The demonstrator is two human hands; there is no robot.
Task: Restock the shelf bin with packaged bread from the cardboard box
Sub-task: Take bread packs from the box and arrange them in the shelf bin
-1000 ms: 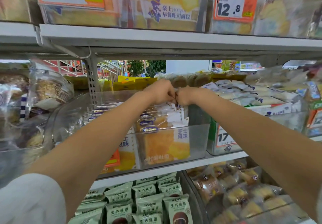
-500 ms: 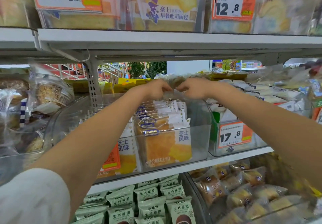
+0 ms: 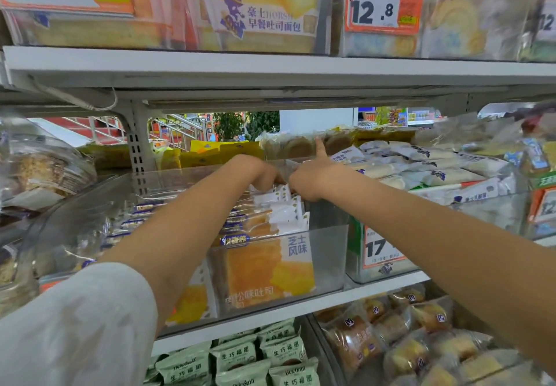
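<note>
A clear plastic shelf bin (image 3: 329,261) stands on the middle shelf and holds a row of upright packaged bread (image 3: 266,270), orange toast slices in clear wrap with white top seals. Both my arms reach into the back of the bin. My left hand (image 3: 260,172) curls down over the white top edge of the rearmost pack. My right hand (image 3: 311,176) is right beside it, thumb pointing up, fingers folded onto the same pack. Both sets of fingertips are hidden behind the hands. The cardboard box is out of view.
A second clear bin (image 3: 379,262) with a 17.8 price tag and white-wrapped loaves sits to the right. The upper shelf edge (image 3: 270,67) hangs close above my hands. Round bagged bread (image 3: 45,172) is at the left, green packs (image 3: 240,358) and small buns (image 3: 421,340) below.
My hands have dropped from the bin's back rim down onto the rear pack. My right thumb now sticks up.
</note>
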